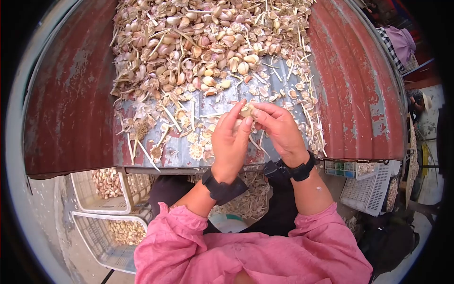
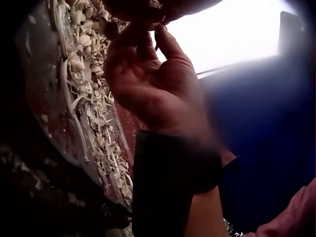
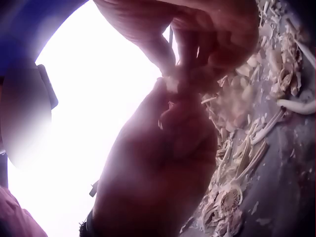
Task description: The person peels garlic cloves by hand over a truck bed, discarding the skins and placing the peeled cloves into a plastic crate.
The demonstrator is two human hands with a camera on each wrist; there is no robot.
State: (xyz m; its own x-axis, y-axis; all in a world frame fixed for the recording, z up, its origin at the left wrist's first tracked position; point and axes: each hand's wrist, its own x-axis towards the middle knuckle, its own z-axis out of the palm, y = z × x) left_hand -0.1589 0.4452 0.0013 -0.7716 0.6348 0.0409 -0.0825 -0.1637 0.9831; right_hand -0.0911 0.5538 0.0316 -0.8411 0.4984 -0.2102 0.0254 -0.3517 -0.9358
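The corrugated metal table (image 1: 364,94), grey with worn red sides, spreads before me. Over its far part lies a heap of garlic (image 1: 194,40), with stalks and papery skins (image 1: 181,113) straggling nearer. Below, beside my legs, two pale crates (image 1: 97,240) hold more garlic. My left hand (image 1: 231,144) is partly closed, thumb and fingertips pinching one side of a small garlic piece (image 1: 246,110). My right hand (image 1: 283,135) curls in opposite, pinching its other side. The piece sits between both hands' fingertips, above the table's near part.
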